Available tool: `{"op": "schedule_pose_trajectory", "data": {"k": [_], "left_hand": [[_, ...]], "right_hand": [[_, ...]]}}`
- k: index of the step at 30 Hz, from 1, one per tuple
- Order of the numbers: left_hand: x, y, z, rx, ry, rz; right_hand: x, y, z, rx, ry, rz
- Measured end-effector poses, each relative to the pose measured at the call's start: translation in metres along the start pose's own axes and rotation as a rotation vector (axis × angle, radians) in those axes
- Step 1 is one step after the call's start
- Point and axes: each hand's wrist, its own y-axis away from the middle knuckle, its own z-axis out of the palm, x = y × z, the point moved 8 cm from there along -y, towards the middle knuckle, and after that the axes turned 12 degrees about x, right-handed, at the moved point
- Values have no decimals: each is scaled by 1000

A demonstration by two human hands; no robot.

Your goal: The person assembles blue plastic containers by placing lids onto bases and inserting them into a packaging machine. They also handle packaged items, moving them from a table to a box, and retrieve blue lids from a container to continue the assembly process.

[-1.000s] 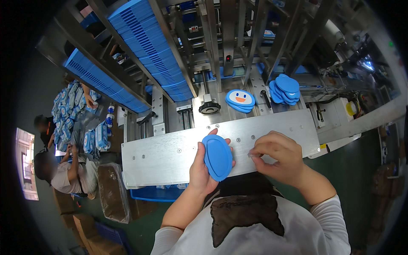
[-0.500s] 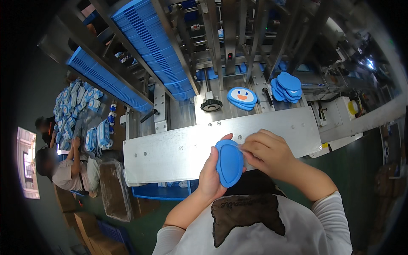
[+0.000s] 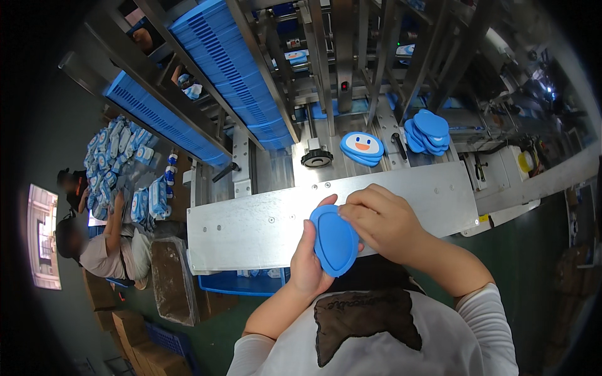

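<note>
The left forearm is angled up from the lower edge and the left hand (image 3: 306,271) is turned palm up, its thumb laid along the left side and its fingers curled beneath, so that a blue lid (image 3: 337,241) is gripped; the right hand (image 3: 384,220) is angled in from the right, its back turned up, its fingers bunched nearly together and their tips set at the upper right rim of the lid, though whether anything is pinched between them cannot be told; the lid is held over the near edge of a metal plate (image 3: 244,235), its narrower end pointed toward the body; it is egg-shaped and plain blue, and an inner outline is set within a smooth rim; beyond the plate, a small stack of lids (image 3: 362,145) is topped by a smiling face, flanked by a loose pile of lids (image 3: 429,133) on the right and a black knob (image 3: 316,158) on the left
</note>
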Motion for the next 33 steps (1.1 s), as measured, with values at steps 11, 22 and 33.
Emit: {"op": "schedule_pose_trajectory", "data": {"k": [11,22,33], "left_hand": [[0,-1,-5,-38,52,-48],[-6,-1,-4,-44,42,-117],[-8,-5,-7,-57,73,-124]], "right_hand": [[6,-10,-16,55,-77,3],[8,-3,-17,90,4,23],[15,-6,-25,120,0,107]]}}
